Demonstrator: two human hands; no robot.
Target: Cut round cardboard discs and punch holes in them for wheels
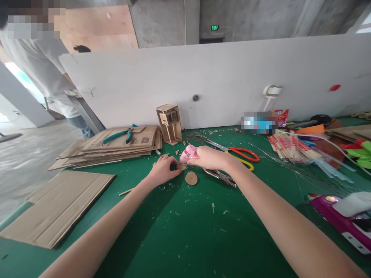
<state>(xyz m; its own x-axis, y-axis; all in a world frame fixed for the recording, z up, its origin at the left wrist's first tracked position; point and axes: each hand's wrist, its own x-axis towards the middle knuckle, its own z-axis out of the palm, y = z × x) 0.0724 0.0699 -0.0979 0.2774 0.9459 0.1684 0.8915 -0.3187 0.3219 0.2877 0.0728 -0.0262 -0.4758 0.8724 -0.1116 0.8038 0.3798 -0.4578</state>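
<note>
My right hand (pixel 213 157) is closed round a pink glue gun (pixel 188 153), held low over the green table. Just left of it, my left hand (pixel 165 170) pinches a small piece of cardboard (pixel 183 167), partly hidden by the fingers. Close in front of both hands lies a round cardboard disc (pixel 191 178) with a small hole in its middle. Metal pliers (pixel 222 177) rest beneath my right wrist. Scissors (pixel 243 153) with orange and yellow handles lie beyond that wrist. A cardboard construction with sticks (pixel 170 123) stands upright behind the hands.
Stacked cardboard (pixel 116 144) with teal-handled pliers (pixel 118 136) lies at left, a loose cardboard sheet (pixel 63 204) nearer. Wrapped chopsticks (pixel 292 148) and coloured strips are at right, with a purple device (pixel 339 216) in front. A white partition (pixel 226 77) borders the table. A person (pixel 49 61) stands left.
</note>
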